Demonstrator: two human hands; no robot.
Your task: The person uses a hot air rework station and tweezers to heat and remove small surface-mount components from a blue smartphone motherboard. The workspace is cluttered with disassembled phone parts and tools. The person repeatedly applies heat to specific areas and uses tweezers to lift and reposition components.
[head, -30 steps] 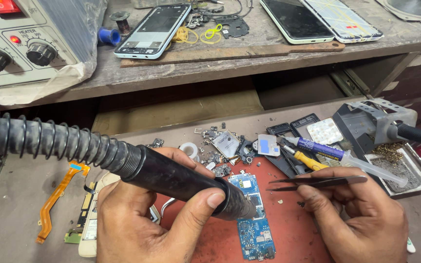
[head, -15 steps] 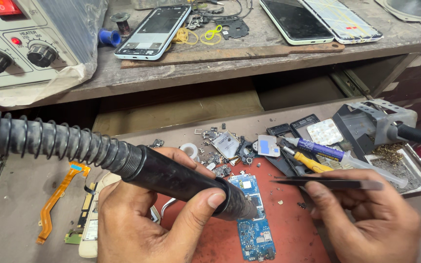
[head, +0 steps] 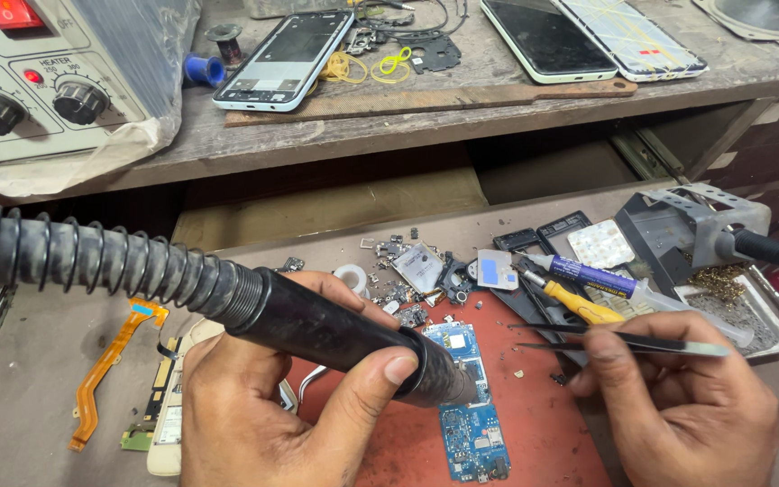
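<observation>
My left hand (head: 263, 410) grips a black hot-air handle (head: 335, 334) with a ribbed hose (head: 92, 257) running off to the left. Its nozzle points down at a blue circuit board (head: 471, 424) lying on a red mat (head: 543, 424). My right hand (head: 687, 406) holds black tweezers (head: 615, 338) with the tips pointing left, just right of the board and slightly above the mat.
Small metal parts and shields (head: 416, 266) lie behind the board. A yellow screwdriver (head: 579, 307), a syringe tube (head: 606, 280), a grey soldering stand (head: 696, 225) and an orange flex cable (head: 105, 370) lie around. The shelf above holds phones (head: 286, 59) and a station with knobs (head: 38, 90).
My right hand with the tweezers has drifted slightly right and back from the board. The left hand and the hot-air handle have stayed in place.
</observation>
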